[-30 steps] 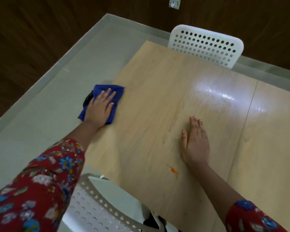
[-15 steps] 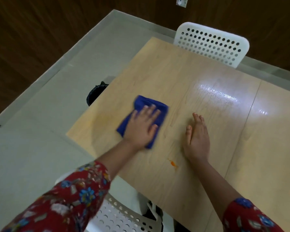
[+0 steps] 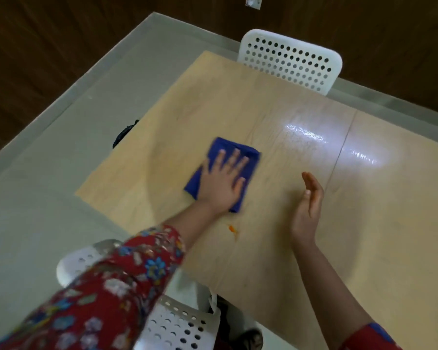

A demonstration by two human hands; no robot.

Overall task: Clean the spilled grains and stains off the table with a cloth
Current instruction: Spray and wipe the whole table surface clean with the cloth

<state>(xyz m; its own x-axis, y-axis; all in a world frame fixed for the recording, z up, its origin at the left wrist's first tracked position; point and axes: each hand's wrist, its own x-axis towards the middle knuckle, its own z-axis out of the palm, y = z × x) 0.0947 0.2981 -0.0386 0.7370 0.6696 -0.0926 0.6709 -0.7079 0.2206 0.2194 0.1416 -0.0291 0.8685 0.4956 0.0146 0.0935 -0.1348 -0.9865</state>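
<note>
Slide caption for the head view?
Left hand presses a blue cloth on the pale wooden table near an orange stain; right hand open, turned on edge.

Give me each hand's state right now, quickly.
Left hand: open, fingers straight, pressing the blue cloth flat on the table.
Right hand: open, turned on edge, holding nothing.

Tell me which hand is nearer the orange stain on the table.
Left. The left hand presses the blue cloth flat just beyond the orange stain; the right hand is turned on edge, farther off to the stain's right.
</note>
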